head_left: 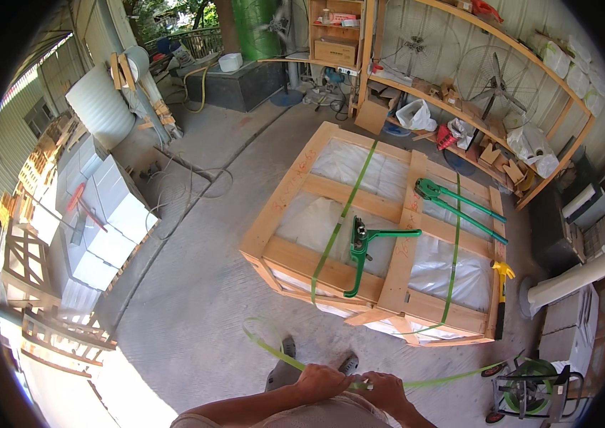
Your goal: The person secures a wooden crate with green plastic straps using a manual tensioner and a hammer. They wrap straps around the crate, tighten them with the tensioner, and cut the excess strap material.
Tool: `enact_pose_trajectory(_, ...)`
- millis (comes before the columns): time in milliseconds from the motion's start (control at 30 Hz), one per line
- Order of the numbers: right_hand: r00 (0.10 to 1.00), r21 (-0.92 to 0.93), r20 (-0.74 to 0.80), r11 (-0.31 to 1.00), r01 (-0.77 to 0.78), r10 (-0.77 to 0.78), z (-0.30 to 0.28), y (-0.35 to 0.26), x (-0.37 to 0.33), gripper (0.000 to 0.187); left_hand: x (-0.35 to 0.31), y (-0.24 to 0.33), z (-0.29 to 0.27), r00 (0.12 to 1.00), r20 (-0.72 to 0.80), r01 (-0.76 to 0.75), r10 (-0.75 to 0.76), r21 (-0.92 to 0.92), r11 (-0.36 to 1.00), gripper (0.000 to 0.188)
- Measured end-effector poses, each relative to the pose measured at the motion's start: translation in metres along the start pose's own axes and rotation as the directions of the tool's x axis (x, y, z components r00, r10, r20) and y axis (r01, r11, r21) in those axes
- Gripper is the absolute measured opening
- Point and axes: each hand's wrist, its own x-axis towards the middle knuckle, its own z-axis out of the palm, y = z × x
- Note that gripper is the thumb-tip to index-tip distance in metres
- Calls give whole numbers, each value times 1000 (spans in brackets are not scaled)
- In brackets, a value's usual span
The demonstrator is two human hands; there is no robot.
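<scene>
Close to my body, my left hand (322,383) is closed around a green packing strap (424,382). Its loose end curls out to the left. My right hand (386,389) pinches the same strap, which runs on to the right toward a wheeled strap dispenser (527,389). A small light piece shows between the hands, too small to name. Ahead stands a wooden crate (392,299) wrapped inside with white film and crossed by two green straps. On its top lie a green strap tensioner (361,246) and a long-handled green strapping tool (452,203).
A hammer (502,274) with a yellow head is at the crate's right corner. White boxes (99,207) are stacked on the left, and a hose (195,189) lies on the floor. Shelves (452,107) with fans and cartons line the back wall. Rolls and white panels (566,324) stand at right.
</scene>
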Motion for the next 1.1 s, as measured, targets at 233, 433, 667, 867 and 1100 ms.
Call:
enact_pose_trajectory(233,954,-319,-210,907,-274,214,40,219,-77,14,-100,-110,-82,984,-119,137,-136,-2,991,38)
enact_pose_trajectory(433,958,-323,-284,939,-122,27,67,111,-1,15,-167,-237,-153,858,-340,407,-384,-3,913,46)
enact_pose_trajectory(667,982,-290,-185,953,-85,31,85,52,52,15,-301,-388,-263,531,-689,729,-493,74,681,50)
enact_pose_trajectory(867,968,-452,-133,857,-249,211,73,176,-59,28,-519,-539,-349,118,-749,965,-652,-69,254,61)
enact_pose_trajectory(1100,987,-177,-15,971,-163,163,141,-28,40,47,-432,-504,-341,-113,-703,974,-702,60,-217,37)
